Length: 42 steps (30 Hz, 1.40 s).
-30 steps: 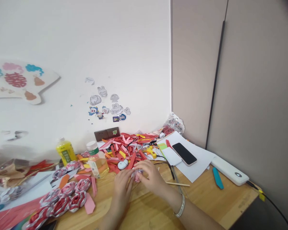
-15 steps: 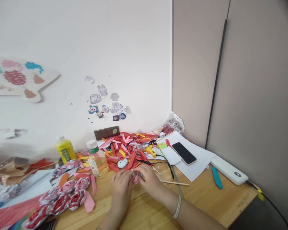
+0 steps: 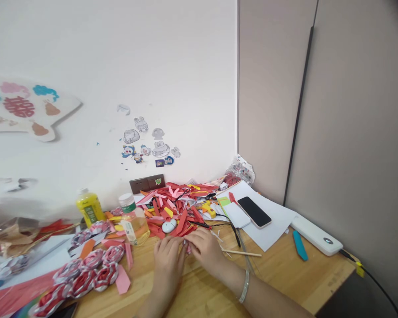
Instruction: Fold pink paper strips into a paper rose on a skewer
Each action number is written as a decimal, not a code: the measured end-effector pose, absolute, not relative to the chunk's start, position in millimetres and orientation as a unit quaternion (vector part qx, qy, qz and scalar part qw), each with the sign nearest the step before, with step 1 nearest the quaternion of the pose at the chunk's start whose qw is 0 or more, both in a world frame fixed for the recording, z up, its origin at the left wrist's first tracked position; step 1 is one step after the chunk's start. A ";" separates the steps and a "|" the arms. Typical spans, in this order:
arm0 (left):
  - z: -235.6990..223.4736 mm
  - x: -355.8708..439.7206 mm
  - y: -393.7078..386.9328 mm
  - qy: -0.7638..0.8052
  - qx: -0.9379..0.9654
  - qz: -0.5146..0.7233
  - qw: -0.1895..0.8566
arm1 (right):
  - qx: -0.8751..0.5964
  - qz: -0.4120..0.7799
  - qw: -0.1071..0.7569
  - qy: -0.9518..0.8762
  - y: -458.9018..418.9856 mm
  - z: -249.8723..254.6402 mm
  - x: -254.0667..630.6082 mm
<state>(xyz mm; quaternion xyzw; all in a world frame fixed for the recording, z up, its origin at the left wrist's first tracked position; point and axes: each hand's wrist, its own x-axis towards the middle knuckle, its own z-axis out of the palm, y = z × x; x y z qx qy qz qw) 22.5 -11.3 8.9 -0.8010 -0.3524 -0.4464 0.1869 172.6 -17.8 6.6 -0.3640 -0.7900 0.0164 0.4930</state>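
Observation:
My left hand (image 3: 168, 258) and my right hand (image 3: 204, 249) meet above the wooden table, fingertips closed together. Between them is a small pink and whitish paper piece (image 3: 187, 248), mostly hidden by the fingers. Both hands pinch it. Just beyond the fingers lies a heap of folded red and pink paper strips (image 3: 185, 216), with a white rounded case (image 3: 169, 226) at its near edge. Left of my left hand are several rolled red, pink and white paper roses (image 3: 94, 274) and a loose pink strip (image 3: 122, 280).
A yellow bottle (image 3: 90, 207) and a clear bottle of amber liquid (image 3: 134, 221) stand at the left. A yellow glue gun (image 3: 208, 209) lies in the heap. To the right are a phone (image 3: 254, 212) on white paper, a wooden stick (image 3: 242, 253), a teal strip (image 3: 300, 246) and a white power bank (image 3: 318, 234).
My right hand has shifted slightly left and its fingers have closed in over the paper piece, so less of the pink shows. The left hand stays nearly in place.

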 end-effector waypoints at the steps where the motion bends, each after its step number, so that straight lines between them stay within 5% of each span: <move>1: 9.5 22.8 -11.4 -0.357 -0.800 -0.445 0.185 | -0.363 0.016 0.492 -0.791 -18.3 7.2 172.9; 19: 16.0 19.9 -10.8 -0.344 -0.823 -0.436 0.114 | -0.362 0.070 0.494 -0.787 -17.6 19.3 183.3; 32: 39.7 13.6 -7.7 -0.396 -0.727 -0.361 -0.429 | -0.369 0.478 0.459 -0.652 -12.0 23.6 188.5; 42: 12.4 12.4 4.1 -0.435 -0.686 -0.290 -0.507 | -0.457 0.475 0.398 -0.638 -2.1 -7.8 179.9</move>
